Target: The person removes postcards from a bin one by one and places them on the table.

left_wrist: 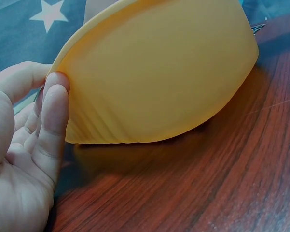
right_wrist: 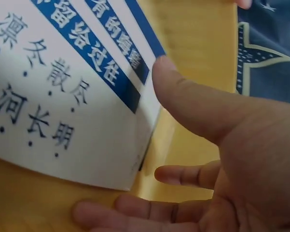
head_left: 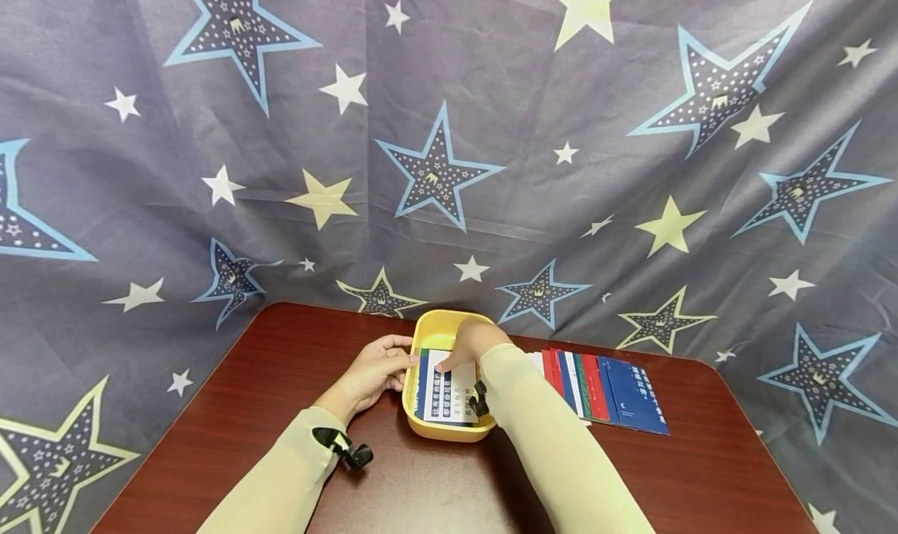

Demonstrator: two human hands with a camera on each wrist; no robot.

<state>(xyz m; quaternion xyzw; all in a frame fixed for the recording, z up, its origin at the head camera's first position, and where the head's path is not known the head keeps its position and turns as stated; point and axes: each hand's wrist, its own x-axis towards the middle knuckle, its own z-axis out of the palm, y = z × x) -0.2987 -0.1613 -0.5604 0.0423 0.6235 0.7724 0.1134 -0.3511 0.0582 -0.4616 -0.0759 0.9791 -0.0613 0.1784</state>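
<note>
Across the near edge of the dark red table (head_left: 245, 417) come two pale sleeves (head_left: 561, 448), each with a black wrist mount (head_left: 344, 445). Farther in, toward the middle of the far edge, stands a yellow bin (head_left: 449, 434). The left hand (head_left: 372, 376) holds the bin's left rim, thumb and fingers clamped on the wall. Inside the bin, toward its near end, lies a white card (head_left: 431, 408) with dark blue bands and printing, face up; a blue and green edge shows beside it on the left. The right hand (head_left: 471, 344) reaches into the bin, thumb tip touching the card's edge, the other fingers apart and off it. Right of the bin, toward the table's far right corner, coloured cards (head_left: 592, 386) overlap in a row, a blue one rightmost. Beyond the far edge hangs a grey cloth (head_left: 491, 74) printed with stars.
</note>
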